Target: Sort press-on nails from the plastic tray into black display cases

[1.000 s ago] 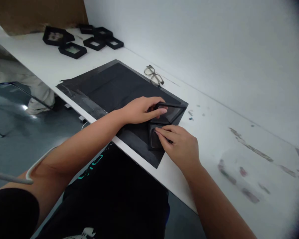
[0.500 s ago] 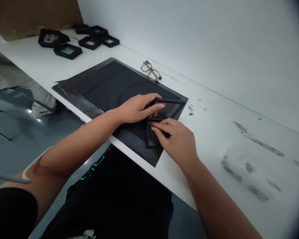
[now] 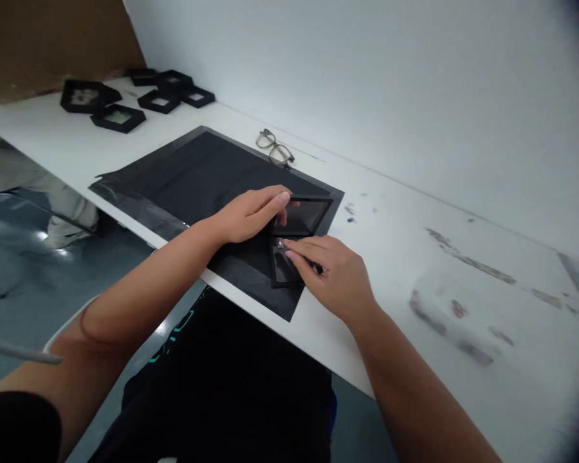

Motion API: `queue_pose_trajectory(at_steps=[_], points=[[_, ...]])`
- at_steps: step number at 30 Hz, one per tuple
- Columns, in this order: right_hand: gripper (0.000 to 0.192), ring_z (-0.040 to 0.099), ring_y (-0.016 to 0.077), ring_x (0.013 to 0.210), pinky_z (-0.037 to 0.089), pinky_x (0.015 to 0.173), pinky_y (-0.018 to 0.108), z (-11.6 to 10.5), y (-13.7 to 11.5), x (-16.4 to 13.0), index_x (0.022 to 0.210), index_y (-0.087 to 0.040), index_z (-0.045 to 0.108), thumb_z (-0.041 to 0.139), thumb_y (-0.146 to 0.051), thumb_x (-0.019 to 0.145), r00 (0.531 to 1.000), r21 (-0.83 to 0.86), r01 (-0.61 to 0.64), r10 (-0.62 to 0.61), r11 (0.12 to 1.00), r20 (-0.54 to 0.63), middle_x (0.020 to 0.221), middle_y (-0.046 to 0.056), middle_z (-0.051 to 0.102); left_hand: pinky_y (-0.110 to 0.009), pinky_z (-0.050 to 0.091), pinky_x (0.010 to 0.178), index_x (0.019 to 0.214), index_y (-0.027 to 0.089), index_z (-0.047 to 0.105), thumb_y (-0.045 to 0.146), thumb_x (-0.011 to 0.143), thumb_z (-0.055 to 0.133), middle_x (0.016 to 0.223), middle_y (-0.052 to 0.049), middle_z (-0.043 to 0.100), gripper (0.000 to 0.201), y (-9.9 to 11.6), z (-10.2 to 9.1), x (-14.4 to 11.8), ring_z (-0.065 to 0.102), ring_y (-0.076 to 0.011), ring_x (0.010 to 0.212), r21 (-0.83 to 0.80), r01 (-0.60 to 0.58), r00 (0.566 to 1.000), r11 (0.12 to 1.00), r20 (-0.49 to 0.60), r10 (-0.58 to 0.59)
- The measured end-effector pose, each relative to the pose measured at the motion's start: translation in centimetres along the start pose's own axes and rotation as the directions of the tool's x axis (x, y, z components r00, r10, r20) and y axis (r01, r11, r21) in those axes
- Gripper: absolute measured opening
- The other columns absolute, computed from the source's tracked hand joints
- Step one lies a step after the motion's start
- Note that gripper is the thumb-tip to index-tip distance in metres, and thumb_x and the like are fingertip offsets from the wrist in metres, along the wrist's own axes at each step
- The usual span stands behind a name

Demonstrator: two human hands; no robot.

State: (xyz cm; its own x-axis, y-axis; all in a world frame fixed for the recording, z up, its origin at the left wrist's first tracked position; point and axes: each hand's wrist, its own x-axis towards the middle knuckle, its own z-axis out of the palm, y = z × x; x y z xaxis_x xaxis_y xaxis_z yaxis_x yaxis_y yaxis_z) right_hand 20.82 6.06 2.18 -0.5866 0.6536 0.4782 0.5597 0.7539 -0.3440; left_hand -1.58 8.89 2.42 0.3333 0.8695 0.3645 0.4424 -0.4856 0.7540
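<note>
On the black mat (image 3: 197, 173) near the front edge of the white table (image 3: 415, 270), a hinged black display case (image 3: 294, 241) lies open, its clear-windowed lid (image 3: 303, 217) tipped up and its base (image 3: 284, 267) flat on the mat. Left hand (image 3: 246, 215) rests on the lid's near edge, fingers stretched out and loosely curled over the frame, steadying it rather than clamping. Right hand (image 3: 335, 273) has thumb and forefinger pinched together at the hinge line, seemingly on a small pale item (image 3: 280, 244), though it is too tiny to identify. Eyeglasses (image 3: 274, 147) lie just beyond the mat; more black cases (image 3: 125, 103) sit well apart at the far end. One risk, as I judge it: the tiny piece could slip from the pinch and roll off the mat, since the case sits close to the table edge. Another: if the left fingers ease off, the lid may drop onto the right fingertips.
</note>
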Motion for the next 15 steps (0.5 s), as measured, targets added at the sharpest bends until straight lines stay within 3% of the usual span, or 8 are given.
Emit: queue_pose_trajectory(at_steps=[3,5,8,10,11,13,15], points=[[0.018,0.071,0.0183,0.090,0.057,0.082,0.034,-3.5,0.0,-1.4,0.106,-0.026,0.078,0.062,-0.027,0.096,0.994,-0.074,0.023,-0.031,0.997,-0.102,0.099,0.000,0.078,-0.027,0.049,0.075,0.115,0.020,0.061,0.058,0.101,0.043,0.087,-0.003,0.072,0.045,-0.2,-0.2,-0.1,0.066,-0.0149,0.080,0.026,0.027,1.000,0.999,-0.014,-0.027],[0.015,0.072,0.0208,0.089,0.058,0.083,0.038,-6.6,0.8,-3.4,0.104,-0.027,0.077,0.068,-0.028,0.093,0.971,-0.164,-0.048,0.008,0.985,-0.238,0.100,0.003,0.078,-0.028,0.049,0.072,0.125,0.023,0.060,0.059,0.096,0.054,0.093,-0.004,0.072,0.047,-0.4,-0.2,-0.1,0.066,-0.0161,0.081,0.056,0.085,0.996,0.995,-0.042,-0.083],[0.026,0.071,0.0205,0.075,0.059,0.064,0.035,-11.3,3.0,-8.0,0.107,-0.027,0.076,0.076,-0.041,0.086,0.880,-0.241,-0.385,0.275,0.891,-0.388,0.105,0.005,0.077,-0.033,0.052,0.077,0.132,0.027,0.057,0.059,0.092,0.059,0.106,-0.005,0.070,0.051,-0.6,-0.3,0.2,0.065,-0.0190,0.092,0.081,0.082,0.988,0.993,-0.141,-0.070],[0.039,0.073,0.0239,0.079,0.054,0.050,0.032,-13.6,4.8,-11.3,0.109,-0.031,0.076,0.073,-0.060,0.082,0.840,-0.361,-0.539,0.459,0.761,-0.288,0.107,0.003,0.077,-0.038,0.053,0.083,0.133,0.028,0.055,0.060,0.092,0.058,0.112,-0.004,0.069,0.052,-0.6,-0.5,0.4,0.064,-0.0206,0.098,0.081,0.026,0.982,0.996,-0.191,-0.010],[0.043,0.074,0.0262,0.084,0.054,0.048,0.032,-14.3,5.5,-12.7,0.107,-0.031,0.076,0.071,-0.065,0.081,0.841,-0.376,-0.540,0.502,0.753,-0.202,0.108,0.002,0.077,-0.041,0.053,0.087,0.133,0.030,0.054,0.061,0.092,0.057,0.114,-0.003,0.068,0.052,-0.5,-0.6,0.5,0.063,-0.0213,0.100,0.079,-0.002,0.977,0.997,-0.213,0.019],[0.045,0.074,0.0251,0.076,0.052,0.045,0.031,-14.7,6.5,-14.5,0.104,-0.029,0.077,0.068,-0.067,0.082,0.863,-0.373,-0.486,0.502,0.790,-0.060,0.106,0.003,0.078,-0.047,0.051,0.096,0.133,0.036,0.053,0.061,0.092,0.055,0.120,0.000,0.065,0.048,-0.3,-0.8,0.3,0.063,-0.0227,0.104,0.075,-0.038,0.958,0.996,-0.282,0.058],[0.038,0.074,0.0239,0.073,0.052,0.045,0.030,-14.0,6.8,-15.0,0.101,-0.027,0.078,0.064,-0.060,0.088,0.888,-0.347,-0.433,0.459,0.832,-0.009,0.101,0.004,0.079,-0.053,0.047,0.105,0.134,0.044,0.049,0.060,0.095,0.049,0.128,0.002,0.062,0.042,0.1,-0.8,-0.5,0.061,-0.0254,0.113,0.076,-0.033,0.938,0.997,-0.341,0.057]])
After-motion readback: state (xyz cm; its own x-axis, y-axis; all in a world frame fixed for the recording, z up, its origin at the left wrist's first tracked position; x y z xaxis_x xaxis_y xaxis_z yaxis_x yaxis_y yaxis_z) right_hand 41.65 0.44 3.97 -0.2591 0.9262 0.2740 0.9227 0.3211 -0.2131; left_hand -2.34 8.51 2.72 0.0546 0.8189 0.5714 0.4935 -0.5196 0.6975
